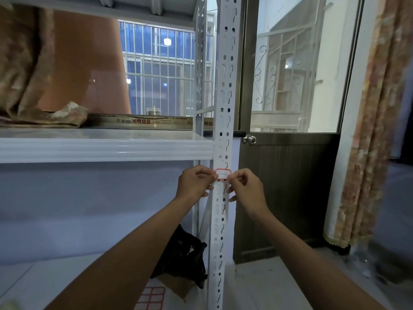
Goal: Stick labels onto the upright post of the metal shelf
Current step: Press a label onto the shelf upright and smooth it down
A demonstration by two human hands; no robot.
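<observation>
**Presently on record: one label held against a shelf post**

Item 1. Red-bordered white label (222, 174), rectangular, long axis horizontal, lying square across the front face of the upright post (224, 121). It sits just below the white shelf board (105, 149), its short ends reaching the post's two edges.

Item 2. Upright post, white perforated metal, long axis vertical, running from top of view to the floor, with paired slots and holes along its length.

Item 3. Left hand (194, 184), fingers curled, thumb and forefinger pinched on the label's left end; remaining fingers folded beside the post.

Item 4. Right hand (245, 187), likewise curled, fingertips pinched on the label's right end, lower fingers touching the post's right edge.

Item 5. Label sheet (150, 298), red-outlined blanks, lying flat on the floor left of the post's foot, near a black bag (185, 253).

Item 6. Brown door (288, 193) with round knob (249, 139), directly behind the post; patterned curtain (366, 130) hanging at far right.
</observation>
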